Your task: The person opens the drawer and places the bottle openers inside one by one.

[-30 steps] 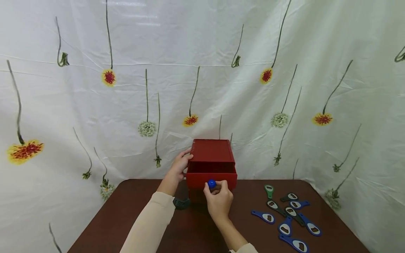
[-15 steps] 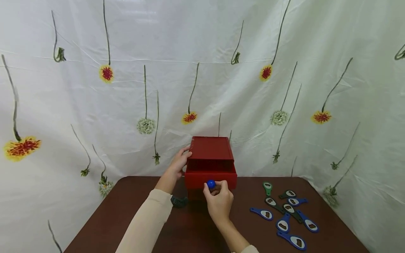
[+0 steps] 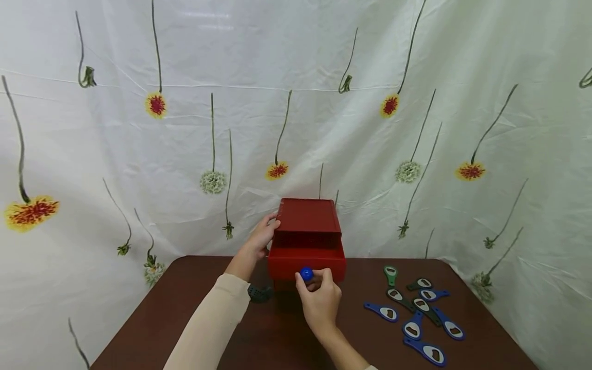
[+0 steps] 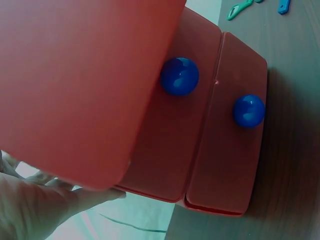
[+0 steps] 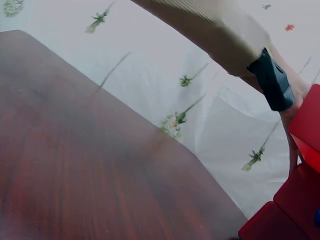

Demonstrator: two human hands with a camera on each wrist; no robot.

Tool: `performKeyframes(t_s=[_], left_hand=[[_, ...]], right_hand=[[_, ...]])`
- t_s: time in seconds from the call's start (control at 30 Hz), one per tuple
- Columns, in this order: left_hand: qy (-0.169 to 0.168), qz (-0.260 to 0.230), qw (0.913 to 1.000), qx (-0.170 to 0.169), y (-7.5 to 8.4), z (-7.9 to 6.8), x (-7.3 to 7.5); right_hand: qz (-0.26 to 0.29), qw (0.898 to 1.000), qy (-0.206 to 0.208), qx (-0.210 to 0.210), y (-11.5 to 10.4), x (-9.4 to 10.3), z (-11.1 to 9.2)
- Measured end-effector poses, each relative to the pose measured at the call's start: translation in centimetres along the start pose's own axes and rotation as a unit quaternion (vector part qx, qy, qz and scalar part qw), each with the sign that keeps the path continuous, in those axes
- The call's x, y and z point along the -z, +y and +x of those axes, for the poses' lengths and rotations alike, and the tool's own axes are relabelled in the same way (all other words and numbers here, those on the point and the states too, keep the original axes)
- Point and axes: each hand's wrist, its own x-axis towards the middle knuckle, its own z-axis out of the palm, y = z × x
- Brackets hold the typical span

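- Over there at twelve o'clock, a red cabinet [image 3: 307,215], upright.
- Its top drawer [image 3: 284,268] juts out towards six o'clock, inside showing.
- That drawer's knob [image 3: 306,274]: round, shiny blue.
- Two lower drawers [image 4: 165,135] sit closed beneath.

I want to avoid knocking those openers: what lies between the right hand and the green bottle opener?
Bare brown tabletop between the right hand, which pinches the blue knob, and the green bottle opener, as the head view shows.
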Motion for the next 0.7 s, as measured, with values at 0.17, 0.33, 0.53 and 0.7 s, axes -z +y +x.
performKeyframes(t_s=[0.17,0.33,0.53,0.7], left_hand=[[-0.005,-0.005,1.0000,0.007,0.0,-0.1,0.2],[-0.013,-0.002,0.9999,0.005,0.1,-0.3,0.3],[-0.025,0.009,0.9996,0.002,0.4,-0.4,0.4],[-0.028,0.006,0.9996,0.000,0.1,-0.2,0.4]], right_hand=[[-0.003,1.000,-0.009,-0.010,-0.7,0.4,-0.4],[0.001,1.000,-0.010,-0.013,-1.0,0.7,-0.6],[0.003,1.000,-0.013,-0.007,-1.1,1.2,-0.6],[-0.012,1.000,-0.021,0.016,-1.3,1.6,-0.7]])
